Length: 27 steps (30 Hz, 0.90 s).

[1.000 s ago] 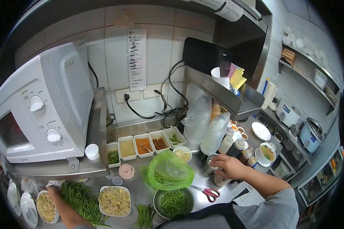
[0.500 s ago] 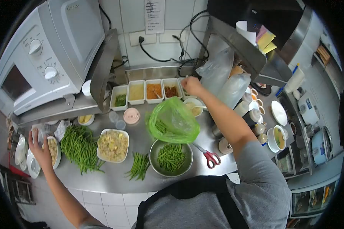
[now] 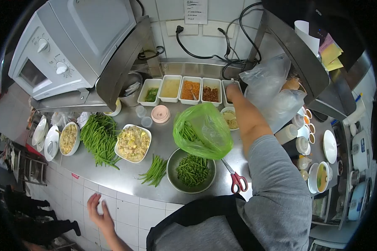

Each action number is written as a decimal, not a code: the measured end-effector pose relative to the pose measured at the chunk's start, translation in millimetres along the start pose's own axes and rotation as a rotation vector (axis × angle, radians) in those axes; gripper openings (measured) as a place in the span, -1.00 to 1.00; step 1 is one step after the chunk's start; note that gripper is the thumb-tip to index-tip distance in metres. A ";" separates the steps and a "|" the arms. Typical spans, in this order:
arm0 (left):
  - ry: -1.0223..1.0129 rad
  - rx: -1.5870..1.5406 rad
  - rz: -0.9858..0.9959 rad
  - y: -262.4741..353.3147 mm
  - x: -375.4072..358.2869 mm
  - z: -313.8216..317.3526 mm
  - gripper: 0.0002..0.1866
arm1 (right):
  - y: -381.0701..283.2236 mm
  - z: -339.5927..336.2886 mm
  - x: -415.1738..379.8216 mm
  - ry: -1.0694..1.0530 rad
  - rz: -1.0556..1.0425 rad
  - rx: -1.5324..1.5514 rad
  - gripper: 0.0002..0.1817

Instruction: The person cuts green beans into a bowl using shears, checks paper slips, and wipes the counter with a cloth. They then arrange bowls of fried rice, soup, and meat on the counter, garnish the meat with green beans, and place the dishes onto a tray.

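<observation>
My right hand [image 3: 234, 92] is at the rightmost white container [image 3: 226, 85] of the back row, its fingers hidden there. My left hand [image 3: 101, 212] is open, fingers apart, beyond the counter's front edge above the floor. Between my arms stands a steel bowl [image 3: 171, 180] with cut green beans [image 3: 192, 170]. Behind it lies a green plastic bag [image 3: 209, 134] with whole green beans inside. To the bowl's left is a small bunch of green beans [image 3: 154, 170]; red-handled scissors [image 3: 237, 180] rest on its right.
A large pile of green beans [image 3: 98, 140] and a white dish of chunky salad [image 3: 132, 143] sit at the left. White containers of chopped ingredients [image 3: 170, 88] line the back. A microwave [image 3: 71, 50] overhangs the left; clear plastic bags [image 3: 272, 79] and bottles [image 3: 286, 134] crowd the right.
My left hand has moved from beside the bowl at the far left to off the counter's front edge. My right hand has gone lower at the rightmost container. The view has shifted.
</observation>
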<state>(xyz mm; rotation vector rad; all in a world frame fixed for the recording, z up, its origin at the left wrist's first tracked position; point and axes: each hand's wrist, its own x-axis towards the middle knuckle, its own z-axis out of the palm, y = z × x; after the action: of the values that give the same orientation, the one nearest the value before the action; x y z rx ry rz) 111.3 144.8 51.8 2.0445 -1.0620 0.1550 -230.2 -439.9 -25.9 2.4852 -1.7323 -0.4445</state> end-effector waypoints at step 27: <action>-0.896 0.106 0.722 266.8 184.1 511.2 -0.71 | 29.9 -12.3 -20.0 0.314 0.196 0.616 -0.83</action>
<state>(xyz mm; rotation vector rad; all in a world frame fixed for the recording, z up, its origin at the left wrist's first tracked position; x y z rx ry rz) -89.2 -417.8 -46.5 1.7184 -2.3575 -0.3919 -260.2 -433.3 -3.5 2.4946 -2.1746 0.5494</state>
